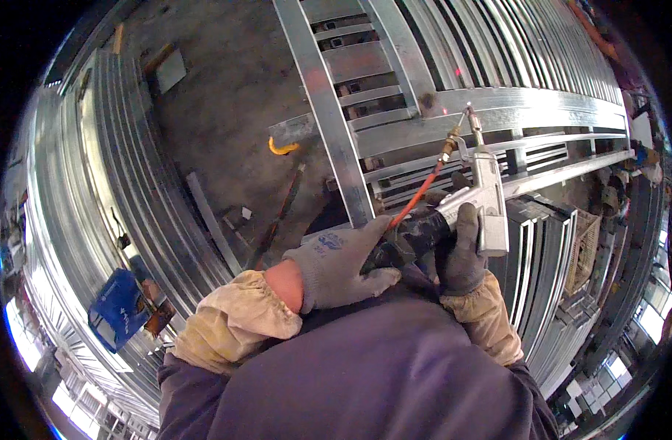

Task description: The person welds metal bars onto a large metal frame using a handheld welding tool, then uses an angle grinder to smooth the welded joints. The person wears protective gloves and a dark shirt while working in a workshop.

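Note:
My right hand (464,257), in a grey work glove, is closed around the handle of a silver welding gun (490,194). The gun points away from me, its nozzle (475,125) at a galvanized steel frame (530,110); whether they touch I cannot tell. A red wire-feed hose (418,194) runs to a brass fitting (448,147) beside the nozzle. Red light spots show on the metal near the tip. My left hand (340,264), also gloved, grips the black-wrapped cable (409,240) behind the gun. Its fingertips are partly hidden.
Long steel profiles (101,169) are stacked at the left, with a blue box (119,312) on them. A yellow curved piece (283,147) and a flat metal plate (290,128) lie on the concrete floor. More profiles (530,257) and a wire crate (584,246) stand at the right.

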Action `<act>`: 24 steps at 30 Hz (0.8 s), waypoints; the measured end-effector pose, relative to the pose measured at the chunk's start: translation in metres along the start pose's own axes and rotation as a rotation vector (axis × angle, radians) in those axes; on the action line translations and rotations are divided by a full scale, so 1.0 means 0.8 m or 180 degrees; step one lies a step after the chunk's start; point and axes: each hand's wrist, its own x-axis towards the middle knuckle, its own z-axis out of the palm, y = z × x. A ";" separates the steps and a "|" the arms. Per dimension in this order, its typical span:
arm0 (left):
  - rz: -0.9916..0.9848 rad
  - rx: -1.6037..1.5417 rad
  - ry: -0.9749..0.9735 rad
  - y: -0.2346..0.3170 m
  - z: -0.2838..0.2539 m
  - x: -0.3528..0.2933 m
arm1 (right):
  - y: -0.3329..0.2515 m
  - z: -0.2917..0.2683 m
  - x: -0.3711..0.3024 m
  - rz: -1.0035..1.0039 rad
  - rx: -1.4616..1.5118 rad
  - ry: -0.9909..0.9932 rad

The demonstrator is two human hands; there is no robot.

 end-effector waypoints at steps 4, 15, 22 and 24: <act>-0.0070 0.0059 -0.0013 0.008 0.004 -0.004 | 0.003 0.003 -0.005 0.0027 0.0119 0.0105; 0.0701 0.0081 0.0347 0.062 0.047 -0.064 | 0.009 0.011 -0.092 -0.1533 0.0379 0.0448; 0.0278 -0.0332 -0.0218 0.008 0.068 -0.095 | -0.034 0.015 -0.153 -0.2598 0.0311 0.1185; 0.0645 -0.0177 -0.0084 -0.008 0.067 -0.095 | -0.046 0.012 -0.167 -0.2405 0.0705 0.1084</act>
